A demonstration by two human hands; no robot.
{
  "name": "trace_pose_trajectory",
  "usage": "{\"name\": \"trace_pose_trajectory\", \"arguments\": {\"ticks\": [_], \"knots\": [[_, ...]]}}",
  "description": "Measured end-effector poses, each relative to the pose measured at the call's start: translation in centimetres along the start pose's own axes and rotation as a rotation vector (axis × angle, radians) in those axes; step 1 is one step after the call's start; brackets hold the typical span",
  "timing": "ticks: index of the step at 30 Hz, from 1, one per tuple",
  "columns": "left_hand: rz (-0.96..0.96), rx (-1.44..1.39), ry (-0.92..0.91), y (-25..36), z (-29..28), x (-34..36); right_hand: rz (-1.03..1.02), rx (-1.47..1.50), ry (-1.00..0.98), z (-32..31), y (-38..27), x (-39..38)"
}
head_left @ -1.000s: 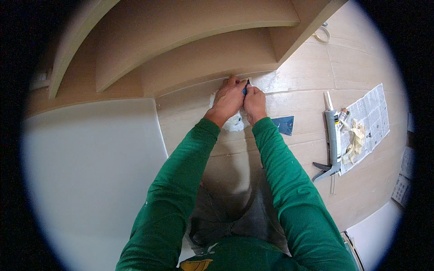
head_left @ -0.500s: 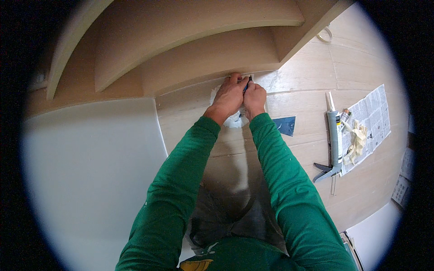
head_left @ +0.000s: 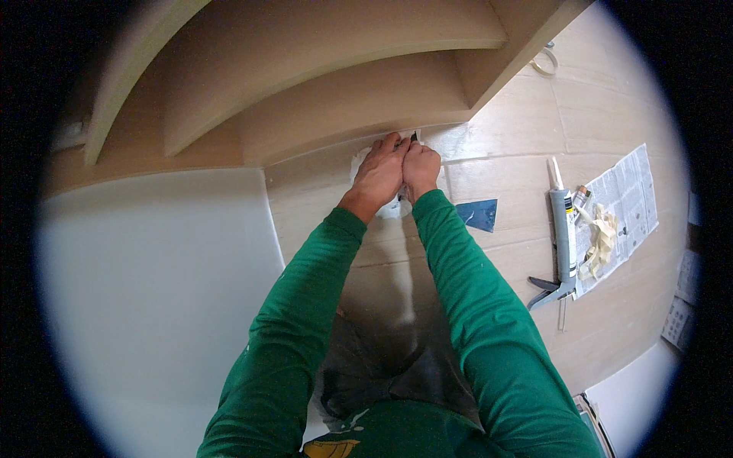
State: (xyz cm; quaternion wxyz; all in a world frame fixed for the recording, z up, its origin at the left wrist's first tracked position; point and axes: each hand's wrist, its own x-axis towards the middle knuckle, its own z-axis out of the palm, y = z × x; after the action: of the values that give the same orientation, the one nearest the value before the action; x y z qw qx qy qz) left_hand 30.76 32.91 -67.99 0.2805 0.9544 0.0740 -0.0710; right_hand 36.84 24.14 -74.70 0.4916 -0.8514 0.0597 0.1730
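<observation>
Down on the wood-look floor, against the base of a shelf unit (head_left: 343, 103), my two hands work side by side and touch. My right hand (head_left: 421, 166) is closed around a small dark tool (head_left: 414, 137); only its black end shows above the fingers, so its kind is unclear. My left hand (head_left: 378, 172) presses against it, fingers bent together and pointing at the shelf base; whatever lies under them is hidden. Beneath both hands lies a white, ragged-edged patch (head_left: 393, 210) with dark specks, mostly covered. A dark blue flat piece (head_left: 478, 214) rests just right of my right wrist.
On the right, a grey caulking gun (head_left: 563, 237) lies beside a newspaper sheet (head_left: 637, 183) that bears a crumpled cream glove or cloth (head_left: 602, 237) and a small tube (head_left: 582, 195). A tape roll (head_left: 545, 62) sits far right. A white panel (head_left: 168, 290) stands at left.
Both hands have shifted slightly left, and the right hand now sits tighter against the left. Less of the dark tool shows. The view has moved a little.
</observation>
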Motion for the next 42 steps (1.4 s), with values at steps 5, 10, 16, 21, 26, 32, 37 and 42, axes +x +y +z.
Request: {"name": "trace_pose_trajectory", "arguments": {"ticks": [5,10,16,21,26,32,37,42], "knots": [[-0.019,0.002,-0.010,-1.1,-0.1,-0.7,-0.015,-0.024,0.004,0.9,-0.4,-1.1],[-0.040,-0.020,-0.003,-1.6,0.0,-1.1,0.095,0.068,-0.025,1.2,-1.1,-1.6],[-0.048,0.006,0.003,-1.3,-0.4,-1.1,-0.054,-0.092,-0.027,1.7,0.0,-0.9],[-0.030,0.013,0.036,-2.0,-0.6,-2.3,-0.101,-0.132,-0.026,2.5,-0.5,-2.1],[-0.022,0.068,0.040,-4.0,0.0,-2.6,-0.162,-0.128,-0.029,3.9,-0.4,-2.3],[-0.113,0.070,0.018,-5.3,-0.6,-4.5,-0.127,-0.149,-0.087,5.0,-1.7,-4.6],[-0.096,0.118,0.021,-5.8,-1.1,-6.1,0.009,-0.024,-0.077,5.9,-2.5,-6.2],[0.073,0.310,0.025,-6.3,-0.1,-6.3,-0.127,-0.073,-0.085,5.0,-1.6,-6.6]]}}
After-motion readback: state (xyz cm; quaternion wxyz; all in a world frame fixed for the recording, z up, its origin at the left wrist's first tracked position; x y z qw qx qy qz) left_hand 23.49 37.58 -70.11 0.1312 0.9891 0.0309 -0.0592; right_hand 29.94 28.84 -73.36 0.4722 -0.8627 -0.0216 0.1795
